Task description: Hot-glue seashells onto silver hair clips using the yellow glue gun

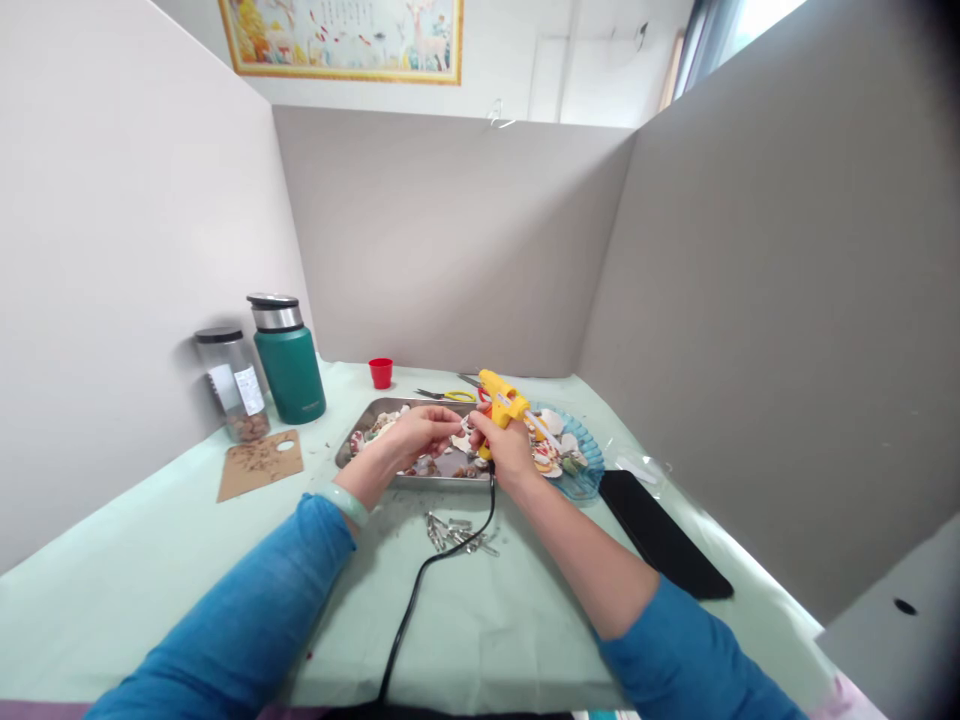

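yellow plastic fills the right hand (510, 448), its fingers wrapped around the grip of a glue gun (504, 396) over the right end of a metal tray (439, 483) of shells (425, 466), and a black cord (406, 615) runs from it across the pale green cloth (491, 640), past a heap of metal clips (450, 530). just beside it, the left hand (426, 432) has thumb and fingertips together on a small pale piece (464, 426), too tiny to make out. 1 blue plate (594, 468) of shells sits right of the tray, while 1 green bottle (289, 372) and 1 jar (247, 405) stand at left.
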`<act>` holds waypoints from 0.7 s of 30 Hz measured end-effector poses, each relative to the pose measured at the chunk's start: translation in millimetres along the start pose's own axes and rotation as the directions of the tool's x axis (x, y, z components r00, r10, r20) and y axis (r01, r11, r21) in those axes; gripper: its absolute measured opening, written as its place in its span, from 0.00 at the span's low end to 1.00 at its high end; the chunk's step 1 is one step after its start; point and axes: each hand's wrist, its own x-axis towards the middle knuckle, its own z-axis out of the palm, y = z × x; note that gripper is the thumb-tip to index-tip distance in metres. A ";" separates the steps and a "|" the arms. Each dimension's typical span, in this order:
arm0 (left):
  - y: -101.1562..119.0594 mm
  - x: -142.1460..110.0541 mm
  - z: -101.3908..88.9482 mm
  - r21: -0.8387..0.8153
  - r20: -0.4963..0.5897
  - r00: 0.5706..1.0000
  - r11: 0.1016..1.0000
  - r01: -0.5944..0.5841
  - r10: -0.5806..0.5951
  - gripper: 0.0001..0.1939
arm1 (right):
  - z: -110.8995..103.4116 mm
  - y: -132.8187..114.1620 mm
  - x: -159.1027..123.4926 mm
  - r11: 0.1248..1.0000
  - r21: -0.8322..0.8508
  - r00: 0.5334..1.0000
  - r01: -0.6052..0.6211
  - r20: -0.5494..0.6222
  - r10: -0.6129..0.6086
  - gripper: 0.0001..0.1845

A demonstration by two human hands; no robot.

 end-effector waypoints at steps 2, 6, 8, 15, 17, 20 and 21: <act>-1.1 0.1 -0.7 0.050 0.004 1.000 0.998 -0.027 0.026 0.12 | 0.0 0.5 0.2 1.000 0.000 1.000 -0.003 0.002 0.003 0.14; 2.5 -2.7 -0.1 0.086 0.010 0.999 0.996 -0.036 0.035 0.12 | -0.1 1.9 1.0 1.000 -0.006 1.000 -0.012 -0.009 0.012 0.15; 5.2 -4.7 0.9 0.077 0.024 0.999 0.996 -0.034 0.032 0.12 | -0.2 1.7 1.3 1.000 -0.004 1.000 -0.020 -0.013 0.020 0.15; 4.7 -3.0 5.4 0.060 -0.045 0.991 0.990 -0.124 0.127 0.13 | -1.3 1.2 2.2 0.999 0.006 1.000 -0.031 0.002 0.031 0.14; 2.1 -1.2 5.7 0.050 -0.088 0.986 0.989 -0.137 0.141 0.12 | -2.3 2.0 2.7 1.000 0.001 0.999 -0.028 0.026 0.028 0.14; -1.4 0.3 5.1 0.002 -0.106 0.984 0.990 -0.142 0.142 0.12 | -3.4 2.8 2.4 0.999 -0.024 0.997 -0.031 0.066 0.032 0.14; -2.3 0.5 4.9 -0.017 -0.105 0.985 0.990 -0.141 0.139 0.12 | -3.4 2.8 2.0 0.999 -0.038 0.996 -0.030 0.079 0.033 0.14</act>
